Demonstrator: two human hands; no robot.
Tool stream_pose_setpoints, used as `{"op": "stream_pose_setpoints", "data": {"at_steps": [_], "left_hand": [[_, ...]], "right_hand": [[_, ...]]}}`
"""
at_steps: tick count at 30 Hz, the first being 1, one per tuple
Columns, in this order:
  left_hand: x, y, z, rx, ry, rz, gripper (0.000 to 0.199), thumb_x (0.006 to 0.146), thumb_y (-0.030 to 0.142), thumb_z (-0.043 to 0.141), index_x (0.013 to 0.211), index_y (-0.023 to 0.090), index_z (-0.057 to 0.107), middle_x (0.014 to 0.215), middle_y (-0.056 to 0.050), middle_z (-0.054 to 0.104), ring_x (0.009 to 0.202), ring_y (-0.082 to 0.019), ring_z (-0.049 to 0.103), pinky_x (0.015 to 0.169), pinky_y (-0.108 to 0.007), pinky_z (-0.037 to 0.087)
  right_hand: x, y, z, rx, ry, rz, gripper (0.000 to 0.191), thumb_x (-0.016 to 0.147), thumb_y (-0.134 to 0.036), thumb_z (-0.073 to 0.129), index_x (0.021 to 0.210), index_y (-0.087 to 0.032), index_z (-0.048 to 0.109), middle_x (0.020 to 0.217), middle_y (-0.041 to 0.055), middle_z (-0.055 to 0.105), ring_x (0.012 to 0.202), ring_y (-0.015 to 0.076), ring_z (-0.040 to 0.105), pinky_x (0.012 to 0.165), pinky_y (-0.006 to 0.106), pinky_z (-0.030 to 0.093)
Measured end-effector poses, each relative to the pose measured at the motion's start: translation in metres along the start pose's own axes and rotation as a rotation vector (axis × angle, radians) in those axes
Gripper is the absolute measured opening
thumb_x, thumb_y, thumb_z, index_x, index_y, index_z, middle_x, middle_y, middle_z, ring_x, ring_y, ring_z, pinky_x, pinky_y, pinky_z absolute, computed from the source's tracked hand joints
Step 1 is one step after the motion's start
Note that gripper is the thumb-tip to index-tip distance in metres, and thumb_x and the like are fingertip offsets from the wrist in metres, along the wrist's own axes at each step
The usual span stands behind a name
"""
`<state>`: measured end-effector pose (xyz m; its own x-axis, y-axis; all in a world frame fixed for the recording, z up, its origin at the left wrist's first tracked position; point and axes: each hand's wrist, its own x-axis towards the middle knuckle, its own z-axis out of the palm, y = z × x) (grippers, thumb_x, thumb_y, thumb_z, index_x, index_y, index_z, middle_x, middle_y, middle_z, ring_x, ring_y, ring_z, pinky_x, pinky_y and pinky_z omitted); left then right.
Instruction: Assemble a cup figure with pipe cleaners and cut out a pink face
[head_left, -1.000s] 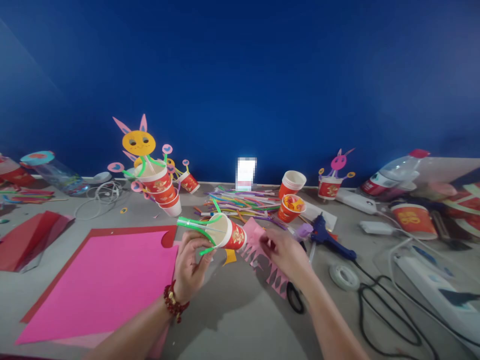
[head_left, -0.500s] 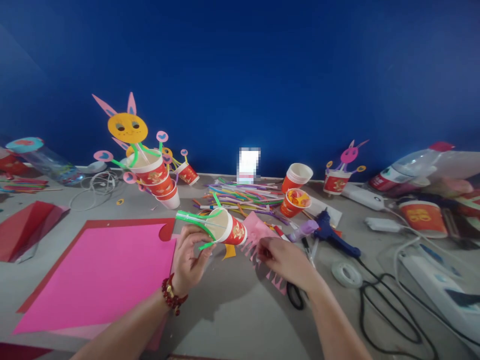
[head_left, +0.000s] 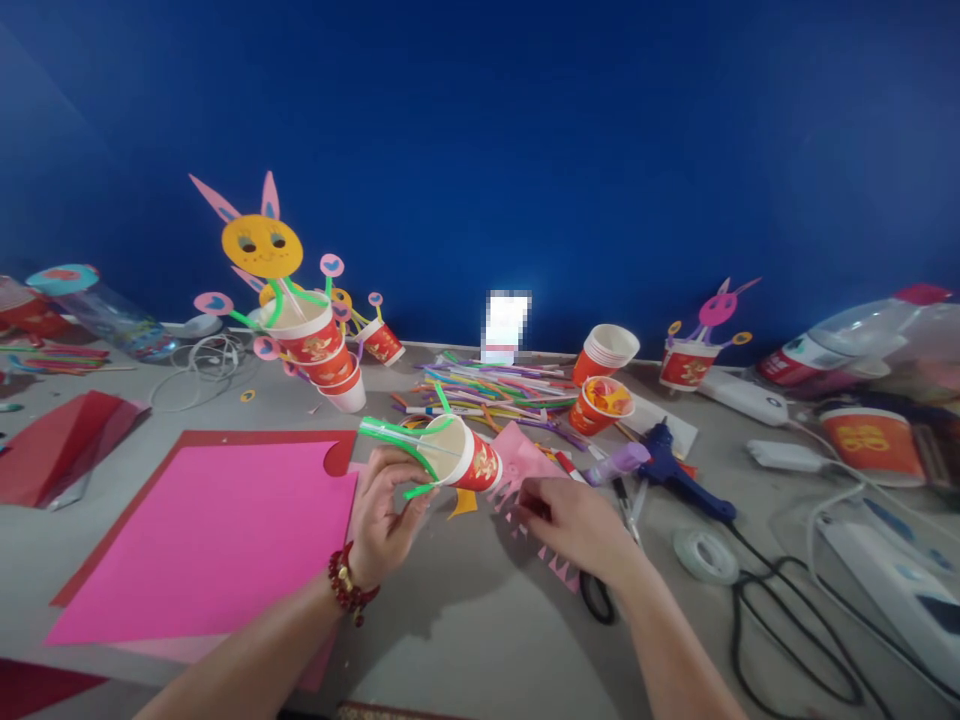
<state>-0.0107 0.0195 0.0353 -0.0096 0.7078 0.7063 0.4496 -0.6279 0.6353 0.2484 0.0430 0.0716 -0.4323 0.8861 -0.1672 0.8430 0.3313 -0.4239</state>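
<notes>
My left hand (head_left: 388, 515), with a red beaded bracelet, is closed on a red-and-white paper cup (head_left: 480, 464), gripping near its rim and green pipe cleaners. The cup lies tilted in the air, its mouth facing left. Out of the mouth come the green pipe cleaners (head_left: 390, 432) and a clear straw. My right hand (head_left: 570, 520) hovers over or touches a pink paper (head_left: 529, 452) with a row of cut points along its edge. Its fingers are curled in, and anything between them is hidden. A yellow paper scrap (head_left: 465, 502) lies below the cup.
Pink sheets (head_left: 217, 540) lie at left. Behind are a stack of decorated cups (head_left: 326, 350), a pile of pipe cleaners (head_left: 502, 388) and a scrap-filled cup (head_left: 600, 405). To the right are a blue glue gun (head_left: 686, 480), clear tape (head_left: 705, 556), scissors (head_left: 598, 598) and cables.
The whole view has shifted slightly, so things appear a little further right. Both hands keep nearly the same pose, and the cup stays in my left hand.
</notes>
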Motion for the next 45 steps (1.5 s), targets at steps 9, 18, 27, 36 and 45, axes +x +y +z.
{"op": "stream_pose_setpoints", "data": {"at_steps": [9,18,27,36,45], "left_hand": [[0.003,0.001,-0.001,0.020,0.024,-0.025,0.003,0.093,0.022,0.060,0.096,0.023,0.061,0.092,-0.004,0.061,0.088,-0.020,0.059,0.080,-0.036,0.050],[0.005,-0.004,-0.002,-0.004,0.056,-0.015,0.002,0.094,0.022,0.060,0.096,0.023,0.060,0.093,-0.004,0.058,0.092,-0.021,0.058,0.080,-0.036,0.050],[0.002,-0.003,0.000,-0.057,0.040,-0.005,0.005,0.093,0.021,0.062,0.098,0.023,0.062,0.096,-0.004,0.060,0.093,-0.021,0.058,0.081,-0.036,0.050],[-0.002,-0.004,0.002,-0.072,0.016,0.009,0.005,0.092,0.021,0.062,0.097,0.022,0.062,0.095,-0.004,0.060,0.092,-0.021,0.058,0.081,-0.036,0.049],[-0.001,-0.004,0.003,-0.052,0.021,0.027,0.003,0.093,0.023,0.062,0.096,0.022,0.061,0.094,-0.003,0.059,0.091,-0.020,0.058,0.080,-0.035,0.049]], "right_hand": [[0.001,-0.050,0.046,-0.119,-0.114,-0.294,0.042,0.089,-0.020,0.049,0.129,-0.020,0.063,0.085,0.0100,0.078,0.075,0.0254,0.072,0.062,0.029,0.045],[0.015,-0.089,0.059,-0.392,-0.233,-0.233,0.076,0.081,-0.007,0.059,0.152,-0.020,0.038,0.080,0.0125,0.078,0.072,0.0333,0.075,0.053,0.034,0.048],[-0.032,-0.064,0.055,-0.438,-0.310,-0.145,0.084,0.077,-0.006,0.057,0.154,-0.029,0.035,0.079,0.0095,0.080,0.067,0.0304,0.075,0.055,0.033,0.052],[-0.068,-0.003,0.051,-0.497,0.070,-0.044,0.046,0.090,-0.017,0.056,0.135,-0.023,0.062,0.068,0.0057,0.076,0.058,0.0235,0.072,0.051,0.027,0.046],[-0.056,-0.002,0.058,-0.287,0.409,-0.196,0.030,0.093,-0.011,0.048,0.110,-0.013,0.073,0.110,0.0127,0.074,0.103,0.0303,0.065,0.091,0.046,0.054]]}}
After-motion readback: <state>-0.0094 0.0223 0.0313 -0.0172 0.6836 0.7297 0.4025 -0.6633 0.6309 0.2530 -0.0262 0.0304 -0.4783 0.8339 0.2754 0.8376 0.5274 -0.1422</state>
